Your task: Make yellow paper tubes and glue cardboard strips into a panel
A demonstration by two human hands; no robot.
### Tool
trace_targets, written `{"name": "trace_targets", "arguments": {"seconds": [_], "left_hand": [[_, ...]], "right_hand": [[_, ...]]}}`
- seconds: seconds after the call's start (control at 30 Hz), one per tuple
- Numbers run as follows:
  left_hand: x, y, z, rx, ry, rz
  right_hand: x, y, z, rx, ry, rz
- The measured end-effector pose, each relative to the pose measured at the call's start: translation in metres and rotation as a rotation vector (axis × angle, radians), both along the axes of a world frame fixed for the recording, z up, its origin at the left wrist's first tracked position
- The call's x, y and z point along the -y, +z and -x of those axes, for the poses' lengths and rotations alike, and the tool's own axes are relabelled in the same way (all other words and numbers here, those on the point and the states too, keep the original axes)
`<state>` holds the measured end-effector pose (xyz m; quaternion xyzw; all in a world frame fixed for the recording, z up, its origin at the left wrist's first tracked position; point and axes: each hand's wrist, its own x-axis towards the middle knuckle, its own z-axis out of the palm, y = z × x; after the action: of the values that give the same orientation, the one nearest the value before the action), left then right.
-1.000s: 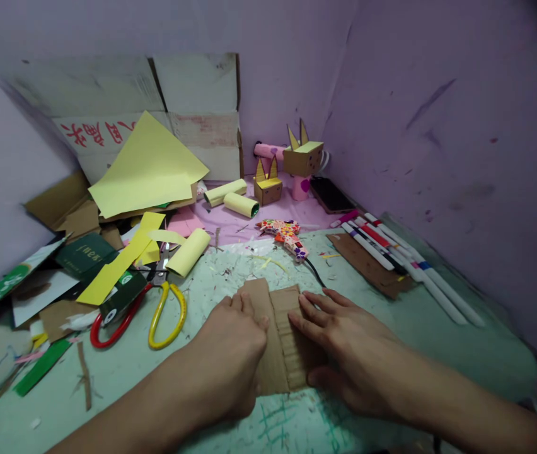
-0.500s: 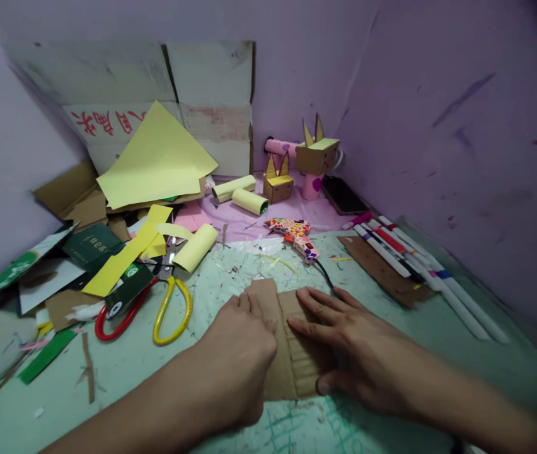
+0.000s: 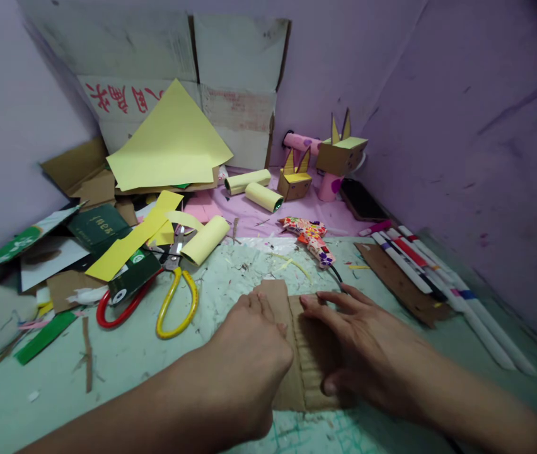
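The right hand (image 3: 367, 340) had arched its fingers higher, spread apart over the right side of the cardboard (image 3: 313, 372); the left hand (image 3: 252, 362), a curled fist, pressed its left. Lying near, mid-table (image 3: 127, 356), it seemed light, stiff, creasable, best held by its edges.

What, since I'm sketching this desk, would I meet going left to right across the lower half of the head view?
Going by their middles: green strip → brown strip → scissors → left hand → cardboard → right hand → pens.
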<state>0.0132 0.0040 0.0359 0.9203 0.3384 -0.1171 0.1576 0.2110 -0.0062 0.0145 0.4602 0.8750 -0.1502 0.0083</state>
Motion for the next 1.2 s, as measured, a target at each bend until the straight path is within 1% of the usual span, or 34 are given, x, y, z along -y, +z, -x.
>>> {"name": "trace_targets", "arguments": {"seconds": [0.17,0.37,0.43,0.6,0.63,0.7,0.73,0.77,0.83,0.87,0.93,1.0,1.07,1.1,1.13,1.2], "left_hand": [[-0.002,-0.001,-0.003,-0.039,-0.013,-0.004],[-0.003,0.001,-0.005,-0.093,-0.043,-0.010],[-0.002,0.003,-0.005,-0.090,-0.036,0.005],[0.000,0.008,0.002,-0.050,0.018,-0.039],[-0.001,0.007,0.005,-0.017,0.048,-0.019],[-0.004,0.003,0.012,0.108,0.167,0.015],[-0.006,0.000,0.014,0.183,0.259,0.013],[-0.009,-0.005,0.016,0.248,0.370,-0.021],[-0.014,-0.013,0.016,0.298,0.538,-0.082],[-0.016,-0.017,0.015,0.297,0.587,-0.091],[-0.018,-0.021,0.011,0.282,0.634,-0.073],[-0.018,-0.024,0.006,0.295,0.667,-0.074],[-0.018,-0.025,0.004,0.355,0.725,-0.077],[-0.019,-0.027,0.004,0.412,0.769,-0.057],[-0.020,-0.028,0.004,0.511,0.830,0.004],[-0.023,-0.032,0.005,0.776,0.950,0.214]], "right_hand": [[0.001,0.001,0.000,-0.016,0.017,0.029],[-0.004,0.008,0.010,0.065,-0.005,0.120],[-0.005,0.009,0.011,0.063,-0.002,0.117],[0.000,0.009,0.003,-0.029,0.002,0.071],[0.002,0.007,0.001,-0.063,-0.010,0.062],[0.005,-0.002,-0.002,-0.159,-0.062,0.025],[0.006,-0.007,-0.002,-0.220,-0.100,-0.007],[0.007,-0.013,-0.002,-0.281,-0.146,-0.044],[0.008,-0.024,0.000,-0.381,-0.238,-0.106],[0.008,-0.029,0.002,-0.416,-0.276,-0.123],[0.008,-0.033,0.006,-0.455,-0.325,-0.128],[0.009,-0.032,0.009,-0.473,-0.338,-0.108],[0.010,-0.029,0.011,-0.501,-0.348,-0.072],[0.010,-0.028,0.011,-0.524,-0.365,-0.050],[0.010,-0.027,0.011,-0.557,-0.394,-0.025],[0.007,-0.027,0.010,-0.658,-0.485,0.044]]}}
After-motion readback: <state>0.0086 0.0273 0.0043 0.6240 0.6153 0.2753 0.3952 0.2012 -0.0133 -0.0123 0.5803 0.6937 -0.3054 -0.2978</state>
